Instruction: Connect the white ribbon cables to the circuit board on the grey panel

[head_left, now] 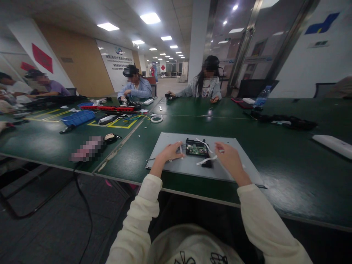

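- Green table (291,165): carries everything below.
- Grey panel (170,139): lies flat near the table's front edge. It looks thin, stiff and smooth, so it may slide; best held by 2 opposite edges.
- Blue bin (78,118): on the table, well off to the left.
- Right hand (229,156): raised just right of the ribbons, thumb and fingertips curled close together. Blur hides whether a ribbon end is pinched, so I cannot tell.
- Left hand (171,151): over the panel's left part, thumb and fingers spread apart, clenching nothing. A white strip (180,149) shows in the gap; whether skin touches it is unclear.
- Black frame (207,162): on the panel, between the 2 hands. Probably light and rigid; its outer rim is the safer hold.
- Green board (196,149): within the frame, likely stiff but fragile; fingers should avoid its parts.
- 2 white ribbons (205,160): rise loosely beside the board towards the right hand. Likely featherlight, flexible and easily creased; take them flat, near the ends.
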### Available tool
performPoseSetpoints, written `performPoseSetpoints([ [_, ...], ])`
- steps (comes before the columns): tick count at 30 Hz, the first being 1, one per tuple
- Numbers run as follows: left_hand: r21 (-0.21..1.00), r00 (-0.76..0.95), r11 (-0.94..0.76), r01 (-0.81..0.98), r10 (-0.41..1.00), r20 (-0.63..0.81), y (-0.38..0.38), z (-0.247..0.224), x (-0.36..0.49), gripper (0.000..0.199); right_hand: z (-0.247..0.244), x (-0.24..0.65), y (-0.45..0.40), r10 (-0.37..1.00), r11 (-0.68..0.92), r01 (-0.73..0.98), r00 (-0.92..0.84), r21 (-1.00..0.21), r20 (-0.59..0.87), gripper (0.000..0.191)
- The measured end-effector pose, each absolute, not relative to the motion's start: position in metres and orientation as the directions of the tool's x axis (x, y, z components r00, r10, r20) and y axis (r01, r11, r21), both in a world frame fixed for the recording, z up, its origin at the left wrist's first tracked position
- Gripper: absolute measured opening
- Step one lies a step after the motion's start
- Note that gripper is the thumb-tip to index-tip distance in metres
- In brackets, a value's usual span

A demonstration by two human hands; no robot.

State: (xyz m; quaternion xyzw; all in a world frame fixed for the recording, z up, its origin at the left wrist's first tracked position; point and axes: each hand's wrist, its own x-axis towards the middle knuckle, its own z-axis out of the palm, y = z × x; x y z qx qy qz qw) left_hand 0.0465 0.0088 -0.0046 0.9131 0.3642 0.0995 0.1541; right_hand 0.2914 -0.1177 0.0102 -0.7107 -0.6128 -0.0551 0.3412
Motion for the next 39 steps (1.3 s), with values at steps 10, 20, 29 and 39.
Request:
performPoseSetpoints([
  [10, 0.358, 0.718, -0.691, 0.628, 0.692, 0.076, 0.007, -0.005, 0.046, 0.073, -0.007, 0.311, -0.123, 0.921, -0.065, 0.888, 0.23, -0.455, 0.316, 0.033],
  [20, 0.364, 0.715, -0.685, 0.631, 0.696, 0.071, 0.01, -0.009, 0.045, 0.077, -0.006, 0.306, -0.125, 0.92, -0.049, 0.81, 0.264, -0.584, 0.289, 0.025],
  [29, 0.39, 0.699, -0.688, 0.612, 0.701, 0.141, -0.006, 0.009, 0.051, 0.069, -0.003, 0.311, -0.128, 0.881, -0.088, 0.681, 0.394, -0.727, 0.262, 0.027],
  [39, 0.483, 0.507, -0.733, 0.479, 0.681, 0.529, -0.081, 0.018, 0.097, 0.034, -0.008, 0.308, -0.131, 0.894, -0.056, 0.623, 0.38, -0.781, 0.239, 0.029],
])
